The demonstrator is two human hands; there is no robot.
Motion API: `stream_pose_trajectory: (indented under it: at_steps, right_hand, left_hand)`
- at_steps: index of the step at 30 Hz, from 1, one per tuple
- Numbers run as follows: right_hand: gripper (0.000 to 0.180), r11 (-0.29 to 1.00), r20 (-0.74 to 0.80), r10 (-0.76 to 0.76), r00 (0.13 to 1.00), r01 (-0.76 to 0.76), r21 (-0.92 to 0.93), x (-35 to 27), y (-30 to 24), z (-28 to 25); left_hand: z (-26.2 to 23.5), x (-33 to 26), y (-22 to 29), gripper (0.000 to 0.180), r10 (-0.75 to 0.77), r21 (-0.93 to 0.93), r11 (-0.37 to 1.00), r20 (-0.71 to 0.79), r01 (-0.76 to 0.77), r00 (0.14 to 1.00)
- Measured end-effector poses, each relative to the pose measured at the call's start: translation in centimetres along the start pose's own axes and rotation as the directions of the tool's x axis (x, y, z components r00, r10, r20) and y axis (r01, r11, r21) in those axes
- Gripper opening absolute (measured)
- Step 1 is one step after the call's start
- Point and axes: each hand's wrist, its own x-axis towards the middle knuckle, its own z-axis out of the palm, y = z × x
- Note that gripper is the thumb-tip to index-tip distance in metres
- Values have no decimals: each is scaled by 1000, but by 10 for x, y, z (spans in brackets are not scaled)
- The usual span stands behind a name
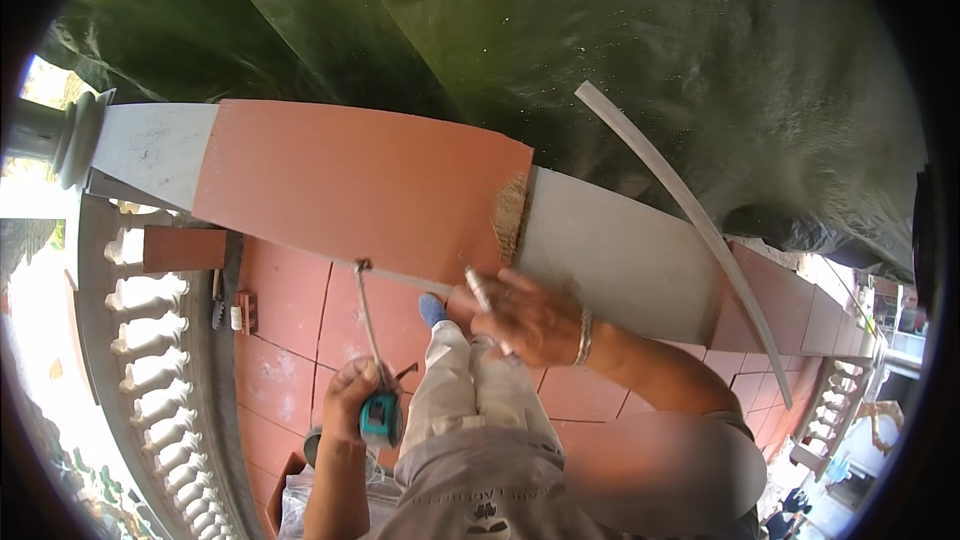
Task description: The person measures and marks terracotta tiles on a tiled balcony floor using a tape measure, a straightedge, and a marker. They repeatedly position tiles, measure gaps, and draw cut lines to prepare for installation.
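My left hand (348,392) is closed around a teal and black tape measure (378,422). Its blade (368,315) is drawn out, with the end at the near edge of a large terracotta tile (360,180) that lies on the ledge. Close to that tile's right end, my right hand (535,325) grips a slim white marker or pencil (478,290), its tip pointing up toward the tile. The right fingers are somewhat blurred. Sandy mortar (508,220) shows along the tile's right end, beside the bare grey ledge (620,250).
Dark green sheeting (480,30) hangs beyond the ledge. A long pale strip (680,190) crosses the ledge at the right. A balustrade (155,340) runs along the left, with a tile piece (185,248) and a toothed tool (218,300) nearby. Red tiles (275,300) cover the floor.
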Motion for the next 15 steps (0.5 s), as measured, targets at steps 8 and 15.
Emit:
stream_pose_trajectory:
  at_steps: [8,15]
  right_hand:
    - [45,932,-271,264,926,-317,-176,1,89,-42]
    - [29,967,-135,198,971,-216,-136,27,77,-34]
  left_hand:
    - [-17,-11,-15,18,-37,-51,998,-30,35,999]
    - [15,5,-7,18,-91,-23,995,71,93,993]
